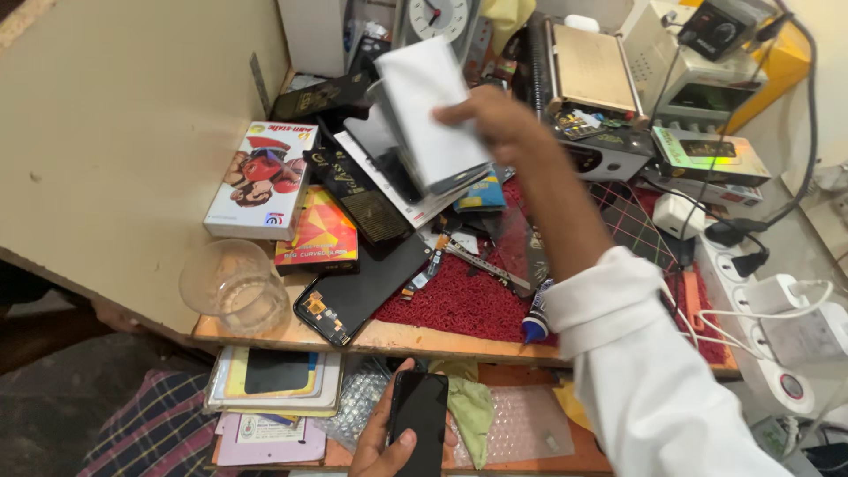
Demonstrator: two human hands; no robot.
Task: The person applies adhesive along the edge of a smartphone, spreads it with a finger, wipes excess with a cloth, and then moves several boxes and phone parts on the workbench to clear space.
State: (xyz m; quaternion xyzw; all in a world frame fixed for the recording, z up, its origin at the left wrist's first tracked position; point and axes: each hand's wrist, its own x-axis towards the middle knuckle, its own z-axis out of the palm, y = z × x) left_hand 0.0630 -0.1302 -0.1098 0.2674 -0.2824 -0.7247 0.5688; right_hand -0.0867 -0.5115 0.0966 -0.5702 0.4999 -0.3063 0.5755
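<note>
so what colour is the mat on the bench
Red, a textured mat under the scattered phone parts, best seen in the head view.

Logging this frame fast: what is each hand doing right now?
Left hand: closed around a black phone.
Right hand: closed on a white flat packet, lifted over the cluttered bench.

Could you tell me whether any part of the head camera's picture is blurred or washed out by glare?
Head view: the right hand and the white packet it holds are softened by motion blur; the left hand with its black phone is sharper; the clear glass bowl catches soft highlights; the lower left corner lies in shadow.
</note>
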